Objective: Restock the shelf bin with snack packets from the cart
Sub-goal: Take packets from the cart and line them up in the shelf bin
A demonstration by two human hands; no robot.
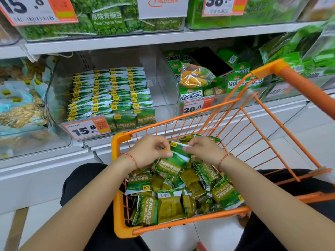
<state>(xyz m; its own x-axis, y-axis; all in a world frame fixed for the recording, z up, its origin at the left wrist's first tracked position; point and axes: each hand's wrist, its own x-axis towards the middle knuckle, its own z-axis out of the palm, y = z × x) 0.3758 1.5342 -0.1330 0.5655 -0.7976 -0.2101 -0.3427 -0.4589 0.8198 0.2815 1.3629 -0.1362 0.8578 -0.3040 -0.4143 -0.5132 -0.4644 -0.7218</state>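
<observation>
An orange wire cart [119, 178] in front of me holds a loose heap of green garlic-pea snack packets [168, 201]. Over the heap, my left hand [150, 151] and my right hand [203, 150] both pinch the top edge of one green packet [174, 160], left hand on its left corner, right hand on its right corner. The packet hangs upright between them. The clear shelf bin [163, 84] ahead, tagged 15.8, holds several neat rows of the same packets [110, 91], standing on edge, filling its left and middle part.
A neighbouring bin on the right [199, 87], tagged 26.8, holds mixed fruit-crisp bags and a dark phone [210, 60]. A bin of pale nut packets [21, 105] stands at left. The cart's orange handle [308, 87] rises at right. Upper shelf bins hold green pea packs.
</observation>
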